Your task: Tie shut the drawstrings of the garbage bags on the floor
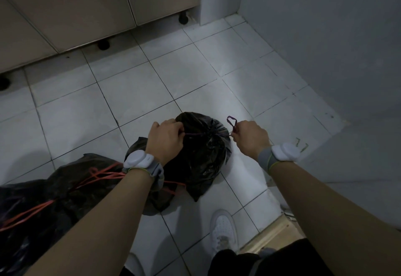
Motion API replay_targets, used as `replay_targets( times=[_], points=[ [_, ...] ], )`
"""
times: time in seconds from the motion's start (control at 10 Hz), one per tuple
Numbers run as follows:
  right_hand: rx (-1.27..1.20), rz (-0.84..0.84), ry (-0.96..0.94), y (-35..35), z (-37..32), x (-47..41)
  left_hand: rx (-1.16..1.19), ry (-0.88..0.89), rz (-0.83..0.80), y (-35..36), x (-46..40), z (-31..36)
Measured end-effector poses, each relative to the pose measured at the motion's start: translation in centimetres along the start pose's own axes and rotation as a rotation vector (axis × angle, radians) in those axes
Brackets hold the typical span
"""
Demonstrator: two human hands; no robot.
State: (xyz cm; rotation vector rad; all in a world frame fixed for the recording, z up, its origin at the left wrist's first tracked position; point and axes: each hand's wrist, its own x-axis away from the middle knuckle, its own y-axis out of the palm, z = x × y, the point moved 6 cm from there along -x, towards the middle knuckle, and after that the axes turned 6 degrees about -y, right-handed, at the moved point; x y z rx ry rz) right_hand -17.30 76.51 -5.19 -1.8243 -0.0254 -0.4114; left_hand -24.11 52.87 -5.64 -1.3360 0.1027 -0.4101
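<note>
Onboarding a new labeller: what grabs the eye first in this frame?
Centre frame, the left hand and right hand each pinch an end of the purple drawstring, stretched across the gathered mouth of a small black garbage bag on the white tile floor. At lower left a larger black bag lies with loose orange drawstrings across it.

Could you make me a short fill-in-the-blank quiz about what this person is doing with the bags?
1. Both hands, left hand and right hand, pull a ____ drawstring.
2. That drawstring belongs to the small ____ bag.
3. The big bag at the left has a ____ drawstring.
4. The bags sit on a ____ floor.

Missing words: purple; black; red; tiled
</note>
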Motion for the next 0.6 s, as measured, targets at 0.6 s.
replay_targets(
  times=[0.6],
  points=[
    [-0.116, -0.053, 0.014, 0.4, -1.4, -0.1, 0.152, -0.088, -0.045, -1.2, 0.7, 0.0]
  ],
)
